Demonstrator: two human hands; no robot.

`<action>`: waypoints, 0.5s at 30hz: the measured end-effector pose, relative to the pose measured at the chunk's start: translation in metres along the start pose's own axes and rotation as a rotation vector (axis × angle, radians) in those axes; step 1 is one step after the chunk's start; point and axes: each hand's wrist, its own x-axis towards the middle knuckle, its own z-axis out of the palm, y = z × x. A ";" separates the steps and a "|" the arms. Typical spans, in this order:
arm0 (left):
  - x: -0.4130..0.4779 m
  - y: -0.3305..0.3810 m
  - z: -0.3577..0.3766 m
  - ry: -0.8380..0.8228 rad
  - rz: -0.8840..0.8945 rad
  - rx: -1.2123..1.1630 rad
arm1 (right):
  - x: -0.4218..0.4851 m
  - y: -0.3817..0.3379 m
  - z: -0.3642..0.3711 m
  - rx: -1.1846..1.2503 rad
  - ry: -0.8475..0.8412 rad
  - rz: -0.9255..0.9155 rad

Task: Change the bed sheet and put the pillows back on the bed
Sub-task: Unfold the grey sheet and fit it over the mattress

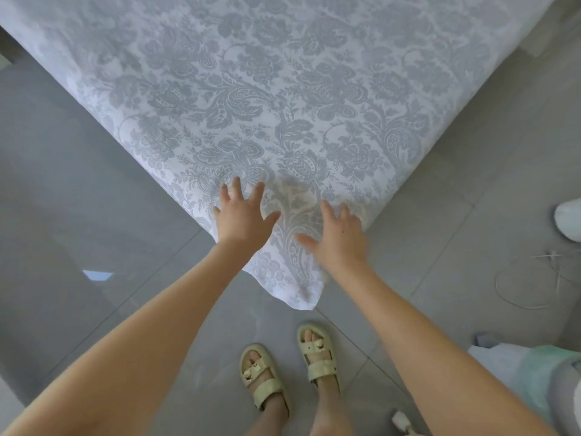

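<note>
The sheet [283, 89], white with a grey-blue floral print, lies spread over the bed [345, 136] and covers all of it that is in view; it looks flat, with only faint ripples near the close corner; at that corner a point of the cloth [298, 287] hangs down towards the floor [94, 184], loose and untucked.

Both hands are at this corner, palms down, arms bare and stretched forward; the left hand [243, 215] lies on the sheet at the left edge of the corner, its fingers [235, 187] straight and spread wide, thumb out to the side; the right hand [338, 239] is just beside it on the right edge, its fingers [327, 210] also spread and straight, holding nothing (this hand is blurred, so whether it presses the cloth or only hovers over it I cannot tell); a strip of printed cloth shows between the two hands.

The person stands close to the corner on grey tiles, in pale sandals [261, 379]; to the right a thin white cable [534, 287] curls on the floor, well apart from the bed; a pile of white and mint-green fabric [540, 372] sits at the lower right; a rounded white object [569, 221] is cut off by the right edge, and a small white thing [402, 420] lies near the right foot, too blurred to name.
</note>
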 end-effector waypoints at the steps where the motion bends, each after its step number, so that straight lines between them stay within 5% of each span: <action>1: 0.011 -0.002 0.004 -0.089 -0.017 0.046 | 0.015 -0.003 0.000 -0.008 -0.069 -0.025; 4: 0.013 -0.012 0.038 -0.327 -0.100 0.010 | 0.021 0.000 0.034 -0.033 -0.180 -0.018; 10: -0.030 -0.029 0.023 -0.462 0.018 -0.070 | -0.029 0.023 0.031 -0.006 -0.442 -0.044; 15: -0.028 -0.019 -0.082 -0.475 -0.085 -0.209 | -0.029 -0.004 -0.087 -0.118 -0.208 -0.184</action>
